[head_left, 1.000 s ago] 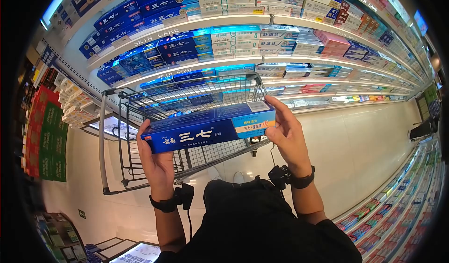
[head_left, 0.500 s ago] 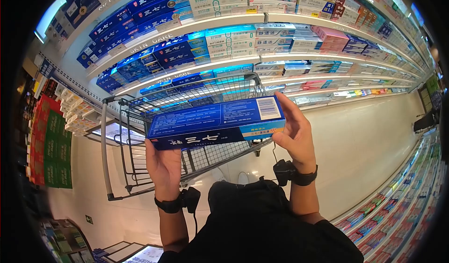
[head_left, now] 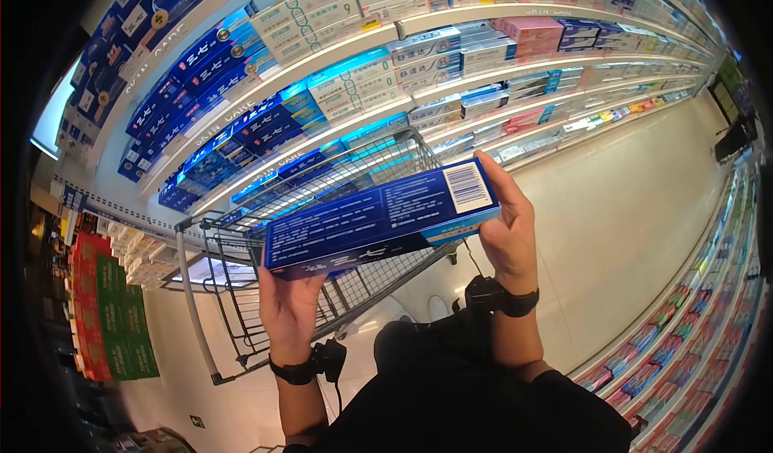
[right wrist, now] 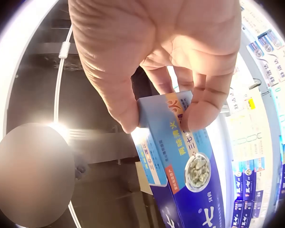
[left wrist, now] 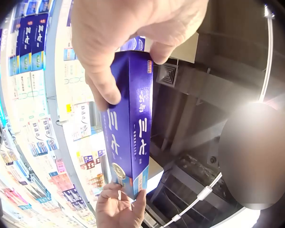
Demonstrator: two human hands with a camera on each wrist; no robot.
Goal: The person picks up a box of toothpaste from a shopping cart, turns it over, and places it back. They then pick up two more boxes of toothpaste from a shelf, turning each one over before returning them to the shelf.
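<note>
A long blue toothpaste box (head_left: 378,215) is held between both hands above the cart, its printed face with a barcode turned up toward the head camera. My left hand (head_left: 291,304) grips the left end from below; in the left wrist view the thumb and fingers of that hand (left wrist: 133,28) lie on either side of the box (left wrist: 133,114). The light-blue right end is pinched by my right hand (head_left: 509,231), and the right wrist view shows its thumb and fingers (right wrist: 161,61) on the box (right wrist: 180,156).
Below the box stands a wire shopping cart (head_left: 358,288). Shelves of boxed toothpaste (head_left: 354,86) run along the far side. Red and green cartons (head_left: 113,316) are stacked at the left, and another stocked shelf (head_left: 668,340) lines the lower right. Tiled floor (head_left: 620,203) lies between the shelves.
The box has tilted so that its barcode face shows more and its front lettering less. Both hands still hold it. The head view has turned, with the shelves now slanting more.
</note>
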